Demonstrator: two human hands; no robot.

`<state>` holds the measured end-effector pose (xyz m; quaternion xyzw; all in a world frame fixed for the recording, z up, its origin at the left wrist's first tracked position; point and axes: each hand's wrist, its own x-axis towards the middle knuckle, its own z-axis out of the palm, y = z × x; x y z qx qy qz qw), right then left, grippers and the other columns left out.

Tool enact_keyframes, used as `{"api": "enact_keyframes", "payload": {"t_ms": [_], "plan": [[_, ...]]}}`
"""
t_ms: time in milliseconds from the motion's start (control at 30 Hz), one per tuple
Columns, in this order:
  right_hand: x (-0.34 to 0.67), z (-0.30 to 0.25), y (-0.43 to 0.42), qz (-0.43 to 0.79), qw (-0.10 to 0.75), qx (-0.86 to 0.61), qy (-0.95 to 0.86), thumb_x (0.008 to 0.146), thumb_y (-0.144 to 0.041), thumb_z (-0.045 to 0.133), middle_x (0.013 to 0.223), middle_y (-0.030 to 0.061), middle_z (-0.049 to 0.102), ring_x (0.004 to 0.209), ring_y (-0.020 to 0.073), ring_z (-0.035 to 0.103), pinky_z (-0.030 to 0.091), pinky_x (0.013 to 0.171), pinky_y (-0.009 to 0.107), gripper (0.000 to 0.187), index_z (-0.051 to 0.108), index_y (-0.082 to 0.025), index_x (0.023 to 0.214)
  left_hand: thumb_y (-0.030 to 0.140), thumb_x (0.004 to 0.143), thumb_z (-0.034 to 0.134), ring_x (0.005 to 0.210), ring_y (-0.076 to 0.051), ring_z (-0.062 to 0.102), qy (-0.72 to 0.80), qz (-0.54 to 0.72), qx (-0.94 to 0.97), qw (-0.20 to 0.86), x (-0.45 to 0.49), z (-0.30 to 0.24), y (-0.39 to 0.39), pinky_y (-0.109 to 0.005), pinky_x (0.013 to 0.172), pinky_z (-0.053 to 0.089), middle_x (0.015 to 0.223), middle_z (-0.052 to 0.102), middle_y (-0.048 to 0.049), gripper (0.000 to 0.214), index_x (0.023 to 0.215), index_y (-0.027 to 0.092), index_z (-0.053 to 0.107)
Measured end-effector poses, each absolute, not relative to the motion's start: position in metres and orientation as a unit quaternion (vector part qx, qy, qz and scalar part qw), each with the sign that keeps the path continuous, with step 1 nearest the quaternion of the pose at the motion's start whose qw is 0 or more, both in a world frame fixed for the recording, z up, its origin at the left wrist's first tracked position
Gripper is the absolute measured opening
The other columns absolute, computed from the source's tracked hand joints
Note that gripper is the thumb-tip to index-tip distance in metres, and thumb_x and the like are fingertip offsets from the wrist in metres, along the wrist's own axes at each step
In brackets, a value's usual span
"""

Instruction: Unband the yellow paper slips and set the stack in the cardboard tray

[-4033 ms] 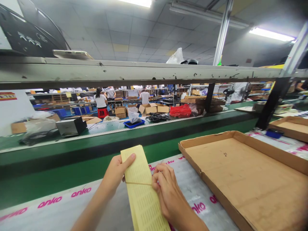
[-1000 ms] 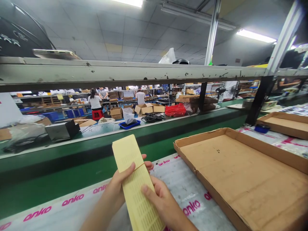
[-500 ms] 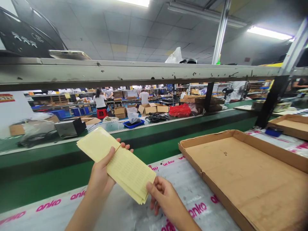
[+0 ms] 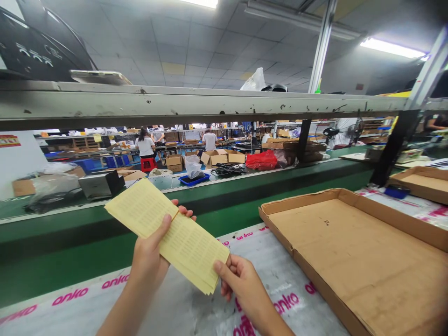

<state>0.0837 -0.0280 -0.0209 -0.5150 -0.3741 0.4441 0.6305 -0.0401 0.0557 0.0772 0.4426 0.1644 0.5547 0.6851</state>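
factory noise all round, with a long green conveyor frame (image 4: 105, 238) running across behind the bench and a scuffed grey shelf (image 4: 196, 105) overhead. clear plastic sheeting (image 4: 182, 308) covers the bench, printed again and again with "anko" in pink letters. above it the left hand (image 4: 150, 261) is closed round the middle of a stack of yellow printed sheets (image 4: 168, 233), thumb on top and fingertips showing past the far edge; the stack lies slanted, one end up to the left of that grip, the other down to the right. the right hand (image 4: 241, 284) pinches that lower right corner between thumb and forefinger. rows of fine dark print cover the top sheet, too small to read. just right of the hands sits a shallow cardboard tray (image 4: 315, 205), with a second cardboard tray (image 4: 416, 182) farther right. beyond the conveyor, well away from the grip, a red bag (image 4: 262, 161), open cartons (image 4: 219, 158) and a person in a white top (image 4: 146, 147).
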Motion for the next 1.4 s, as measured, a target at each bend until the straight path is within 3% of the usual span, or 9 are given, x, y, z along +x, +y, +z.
{"api": "enact_keyframes", "payload": {"t_ms": [333, 567, 1400], "plan": [[0.085, -0.018, -0.028, 0.435, 0.631, -0.512, -0.387, 0.056, -0.082, 0.065, 0.054, 0.0008, 0.046, 0.045, 0.0085, 0.039, 0.029, 0.04, 0.017, 0.073, 0.043, -0.014, 0.068, 0.013, 0.083, 0.061, 0.1, -0.034, 0.058, 0.199, 0.551, 0.405, 0.702, -0.043, 0.075, 0.068, -0.037, 0.078, 0.057, 0.11, 0.059, -0.0166, 0.029, 0.112, 0.012, 0.058], [0.085, -0.021, -0.029, 0.436, 0.634, -0.496, -0.402, 0.062, -0.077, 0.065, 0.058, 0.0021, 0.048, 0.049, 0.0099, 0.041, 0.029, 0.039, 0.016, 0.071, 0.048, -0.01, 0.078, 0.016, 0.089, 0.055, 0.1, -0.032, 0.058, 0.224, 0.557, 0.362, 0.713, -0.044, 0.075, 0.078, -0.037, 0.075, 0.058, 0.11, 0.059, -0.0171, 0.022, 0.109, 0.011, 0.061], [0.089, -0.018, -0.032, 0.42, 0.63, -0.487, -0.436, 0.072, -0.067, 0.066, 0.064, 0.0032, 0.05, 0.052, 0.0105, 0.044, 0.03, 0.041, 0.015, 0.059, 0.046, -0.012, 0.078, 0.018, 0.094, 0.047, 0.083, -0.021, 0.062, 0.201, 0.628, 0.289, 0.694, -0.074, 0.097, 0.101, -0.035, 0.071, 0.06, 0.088, 0.061, -0.0069, 0.018, 0.092, 0.01, 0.063]]}}
